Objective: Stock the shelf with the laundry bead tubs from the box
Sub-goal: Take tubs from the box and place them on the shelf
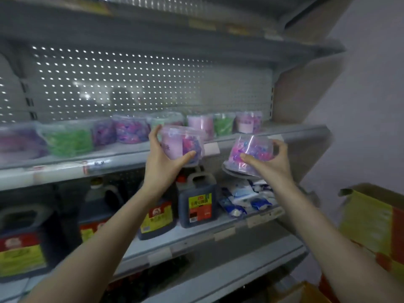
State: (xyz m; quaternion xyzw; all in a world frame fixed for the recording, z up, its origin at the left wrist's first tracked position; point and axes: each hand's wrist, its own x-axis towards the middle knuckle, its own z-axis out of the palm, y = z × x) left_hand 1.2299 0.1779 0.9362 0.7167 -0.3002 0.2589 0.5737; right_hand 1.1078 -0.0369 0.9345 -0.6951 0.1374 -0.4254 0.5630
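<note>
no legible text anywhere

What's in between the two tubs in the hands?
Nothing sits between the left tub and the right tub; the head view shows only the shelf edge and its pale label behind the gap.

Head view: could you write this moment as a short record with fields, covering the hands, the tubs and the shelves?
left hand: holds a tub with a pink label, upright, in front of the middle shelf
right hand: holds a second tub of pink and blue beads, lid side apparently down
middle shelf: row of tubs, with green, purple and pink contents
lower shelf: dark jugs, blue-white packets
box: yellow and red, at right, contents not visible
</note>
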